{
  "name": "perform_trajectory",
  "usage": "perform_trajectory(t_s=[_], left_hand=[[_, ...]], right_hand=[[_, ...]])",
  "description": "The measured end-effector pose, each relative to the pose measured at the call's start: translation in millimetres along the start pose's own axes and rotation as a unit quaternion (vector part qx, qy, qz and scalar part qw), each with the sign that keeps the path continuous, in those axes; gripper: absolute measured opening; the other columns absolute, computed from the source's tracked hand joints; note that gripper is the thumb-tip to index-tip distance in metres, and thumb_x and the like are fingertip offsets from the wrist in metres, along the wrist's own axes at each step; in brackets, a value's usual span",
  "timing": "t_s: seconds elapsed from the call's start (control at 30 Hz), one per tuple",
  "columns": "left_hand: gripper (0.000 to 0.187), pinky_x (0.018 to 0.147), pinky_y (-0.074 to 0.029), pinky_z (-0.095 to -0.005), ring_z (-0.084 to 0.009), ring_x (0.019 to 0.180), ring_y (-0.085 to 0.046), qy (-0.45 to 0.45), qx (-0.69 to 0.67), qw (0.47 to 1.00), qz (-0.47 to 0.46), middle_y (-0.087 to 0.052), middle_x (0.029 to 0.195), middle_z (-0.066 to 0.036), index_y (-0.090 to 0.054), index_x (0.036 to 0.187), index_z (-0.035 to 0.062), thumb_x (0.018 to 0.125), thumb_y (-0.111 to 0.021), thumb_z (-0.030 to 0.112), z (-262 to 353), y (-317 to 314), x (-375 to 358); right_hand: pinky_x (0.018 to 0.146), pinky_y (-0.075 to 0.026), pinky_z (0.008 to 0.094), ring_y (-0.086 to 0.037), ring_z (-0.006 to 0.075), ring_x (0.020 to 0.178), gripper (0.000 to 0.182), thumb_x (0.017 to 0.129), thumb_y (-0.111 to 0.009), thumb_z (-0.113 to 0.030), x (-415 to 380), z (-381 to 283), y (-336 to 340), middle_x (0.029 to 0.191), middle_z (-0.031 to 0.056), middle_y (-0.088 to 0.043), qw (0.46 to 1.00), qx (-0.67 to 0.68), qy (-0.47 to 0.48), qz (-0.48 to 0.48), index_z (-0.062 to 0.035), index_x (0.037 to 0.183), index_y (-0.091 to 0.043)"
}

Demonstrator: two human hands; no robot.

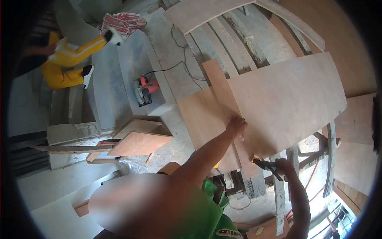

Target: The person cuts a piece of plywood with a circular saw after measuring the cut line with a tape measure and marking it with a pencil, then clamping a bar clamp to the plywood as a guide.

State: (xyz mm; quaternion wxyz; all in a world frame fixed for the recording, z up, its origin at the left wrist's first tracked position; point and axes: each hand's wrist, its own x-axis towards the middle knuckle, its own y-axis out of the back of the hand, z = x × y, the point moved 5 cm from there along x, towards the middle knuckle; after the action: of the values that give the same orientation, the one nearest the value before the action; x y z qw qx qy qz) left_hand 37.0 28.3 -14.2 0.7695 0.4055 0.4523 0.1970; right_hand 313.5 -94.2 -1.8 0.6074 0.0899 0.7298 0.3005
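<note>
My left hand presses down, fingers bent, on a long narrow plywood strip, which lies across a large plywood sheet. Whether the fingers grip the strip's edge is hard to make out. Near the strip's lower end, my right hand is closed around the handle of a black clamp with yellow pads. The clamp's yellow pad meets the board edge by the strip. Most of the handle is hidden by my fingers.
Rough timber supports hold the sheet. A red circular saw with a trailing cord sits on a concrete step at left. A person in yellow trousers is at upper left. Plywood offcuts lean nearby. Another curved-looking plywood panel lies at the top.
</note>
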Motion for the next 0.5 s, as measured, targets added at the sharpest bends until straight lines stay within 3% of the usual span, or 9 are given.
perform_trajectory(t_s=[0.1, 0.17, 0.27, 0.37, 0.43, 0.5], left_hand=[[0.069, 0.093, -0.039, -0.0407, -0.0226, 0.110, -0.053, -0.007, 0.011, 1.000, -0.011, -0.060, 0.109, -0.003, -0.060, 0.107, 0.0127, 0.053, -0.081, 0.050, -4.0, 1.2, 3.0], [0.070, 0.092, -0.040, -0.0416, -0.0226, 0.107, -0.054, 0.000, -0.006, 1.000, 0.007, -0.060, 0.109, -0.004, -0.059, 0.108, 0.0125, 0.054, -0.081, 0.051, -4.4, -7.0, 5.2], [0.069, 0.091, -0.041, -0.0435, -0.0229, 0.108, -0.054, -0.012, 0.005, 1.000, 0.025, -0.060, 0.108, -0.005, -0.059, 0.109, 0.0124, 0.055, -0.080, 0.051, -7.6, -21.9, 12.4], [0.069, 0.090, -0.042, -0.0443, -0.0234, 0.108, -0.054, -0.016, 0.011, 1.000, 0.009, -0.060, 0.108, -0.006, -0.058, 0.108, 0.0120, 0.056, -0.080, 0.051, -5.7, -8.6, 6.7], [0.067, 0.092, -0.041, -0.0440, -0.0263, 0.109, -0.053, -0.021, -0.007, 1.000, 0.008, -0.059, 0.109, -0.010, -0.057, 0.106, 0.0098, 0.057, -0.079, 0.050, -6.9, -5.7, 8.2], [0.066, 0.093, -0.040, -0.0437, -0.0291, 0.110, -0.052, -0.026, -0.031, 0.999, 0.002, -0.058, 0.110, -0.014, -0.057, 0.104, 0.0075, 0.059, -0.079, 0.050, -8.2, -10.2, 7.8]], right_hand=[[0.078, -0.052, 0.0435, -0.064, 0.0285, 0.091, 0.029, 0.064, -0.066, -0.014, 6.9, 1.9, -3.2, 0.092, 0.0142, -0.066, 0.999, -0.013, -0.017, -0.049, -0.0097, 0.093, -0.064], [0.072, -0.054, 0.0435, -0.066, 0.0289, 0.085, 0.023, 0.063, -0.066, -0.012, 11.6, 5.3, -12.8, 0.086, 0.0139, -0.067, 0.999, -0.018, -0.008, -0.037, -0.0091, 0.086, -0.066], [0.067, -0.054, 0.0426, -0.067, 0.0275, 0.082, 0.023, 0.060, -0.070, -0.015, 6.3, -0.2, -0.7, 0.082, 0.0120, -0.068, 1.000, -0.025, 0.003, 0.010, -0.0118, 0.082, -0.067], [0.070, -0.054, 0.0417, -0.067, 0.0264, 0.084, 0.028, 0.057, -0.074, -0.017, 14.0, 6.4, -12.3, 0.087, 0.0089, -0.068, 0.998, -0.001, -0.027, -0.056, -0.0136, 0.084, -0.066], [0.072, -0.054, 0.0425, -0.066, 0.0278, 0.088, 0.027, 0.059, -0.073, -0.016, 16.2, 6.9, -12.1, 0.087, 0.0111, -0.068, 0.999, -0.010, -0.007, -0.050, -0.0121, 0.085, -0.066], [0.072, -0.053, 0.0428, -0.065, 0.0288, 0.089, 0.029, 0.061, -0.073, -0.017, 14.6, 9.3, -17.5, 0.092, 0.0113, -0.067, 1.000, 0.014, -0.010, 0.013, -0.0123, 0.089, -0.066]])
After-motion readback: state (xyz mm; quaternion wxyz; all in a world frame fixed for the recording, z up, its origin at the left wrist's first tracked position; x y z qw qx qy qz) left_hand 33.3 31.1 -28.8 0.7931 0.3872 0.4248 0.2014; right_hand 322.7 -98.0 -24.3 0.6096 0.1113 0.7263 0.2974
